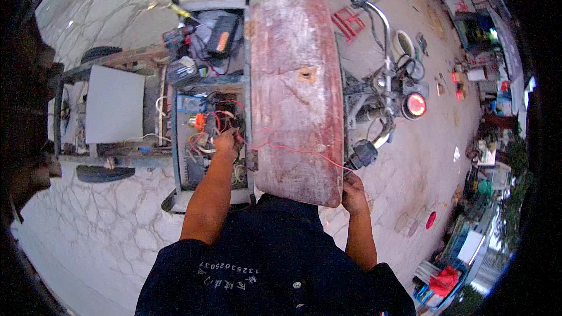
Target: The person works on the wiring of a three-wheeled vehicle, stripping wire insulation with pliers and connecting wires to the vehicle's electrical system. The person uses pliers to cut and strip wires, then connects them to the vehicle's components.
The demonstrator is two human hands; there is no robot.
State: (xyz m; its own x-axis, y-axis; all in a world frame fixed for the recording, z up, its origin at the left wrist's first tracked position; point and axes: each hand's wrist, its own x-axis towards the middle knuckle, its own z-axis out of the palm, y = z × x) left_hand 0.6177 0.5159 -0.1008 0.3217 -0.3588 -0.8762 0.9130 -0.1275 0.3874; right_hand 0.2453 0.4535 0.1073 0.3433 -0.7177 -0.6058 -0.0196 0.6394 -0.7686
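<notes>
My left hand (227, 142) reaches into the open battery compartment of a three-wheeled vehicle, its fingers pinched on a wire among a tangle of red and dark leads. A blue multimeter (191, 104) and an orange connector (200, 121) lie beside those leads. From near this hand a thin red wire (293, 148) crosses the worn reddish seat panel (295, 93), which stands hinged up. It runs on to the near end of the handlebar (383, 138). There my right hand (354, 193) is closed round the grip, its fingertips partly hidden by the panel.
A tray behind the seat holds a black-and-orange case (223, 35), a power tool (175, 44) and a yellow-handled screwdriver (180, 10). A grey board (115, 104) lies on the rear frame. The headlight (415, 105) glows red. A red metal stand (348, 23) sits on the cracked floor.
</notes>
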